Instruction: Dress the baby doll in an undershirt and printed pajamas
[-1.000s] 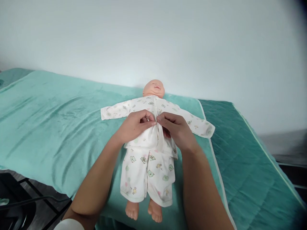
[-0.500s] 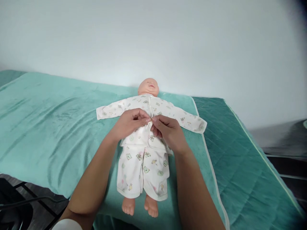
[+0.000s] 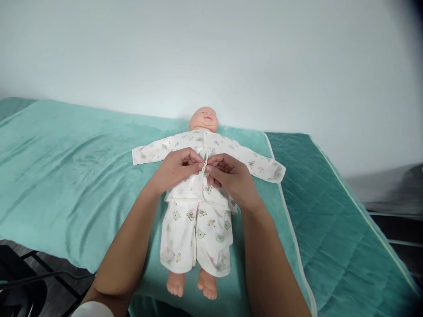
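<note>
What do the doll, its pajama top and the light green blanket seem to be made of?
Doll: probably vinyl or another plastic, smooth with a slight sheen; its toes look moulded.
Pajama top: thin, matte printed cloth, perhaps cotton, since it drapes and puckers.
Light green blanket: likely plush or fleece, judging by brushed-looking streaks and soft folds.

I can read no word, label, brand or number here. On the doll [image 3: 204, 118], the shirt [image 3: 213, 143] and the trousers [image 3: 180, 240] bear small printed pictures, little animals among them; if any letters go with these, they are too small for me to make out. Under the doll, the blanket [image 3: 82, 167] shows me no legible mark, nor does the mat [image 3: 333, 220] to the right of the doll as I look, nor the wall [image 3: 211, 53] behind the doll's head.
</note>
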`<state>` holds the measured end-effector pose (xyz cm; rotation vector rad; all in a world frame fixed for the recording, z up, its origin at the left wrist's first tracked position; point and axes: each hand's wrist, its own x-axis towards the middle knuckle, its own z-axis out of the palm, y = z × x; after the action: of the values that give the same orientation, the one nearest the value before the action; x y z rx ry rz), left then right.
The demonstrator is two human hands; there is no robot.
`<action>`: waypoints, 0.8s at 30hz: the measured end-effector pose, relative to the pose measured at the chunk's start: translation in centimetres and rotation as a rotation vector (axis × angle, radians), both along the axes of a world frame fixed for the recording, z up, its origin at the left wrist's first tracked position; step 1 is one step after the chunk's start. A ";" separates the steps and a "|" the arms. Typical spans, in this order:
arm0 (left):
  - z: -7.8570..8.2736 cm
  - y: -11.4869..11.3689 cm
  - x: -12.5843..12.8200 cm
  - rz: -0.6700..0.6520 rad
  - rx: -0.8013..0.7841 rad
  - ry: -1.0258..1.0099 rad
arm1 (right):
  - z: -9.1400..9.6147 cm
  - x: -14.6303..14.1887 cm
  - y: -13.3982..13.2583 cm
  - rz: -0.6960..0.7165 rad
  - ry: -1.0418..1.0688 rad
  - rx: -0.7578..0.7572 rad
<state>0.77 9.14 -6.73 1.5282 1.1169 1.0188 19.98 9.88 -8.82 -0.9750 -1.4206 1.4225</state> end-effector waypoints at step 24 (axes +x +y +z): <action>-0.1 0.0 0.1 0.003 0.030 0.065 | 0.7 -0.3 -0.5 -0.009 -0.135 0.035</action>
<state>0.90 9.15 -6.81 1.5945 1.1540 0.9981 19.72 9.40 -8.12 -1.0710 -1.5324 1.3420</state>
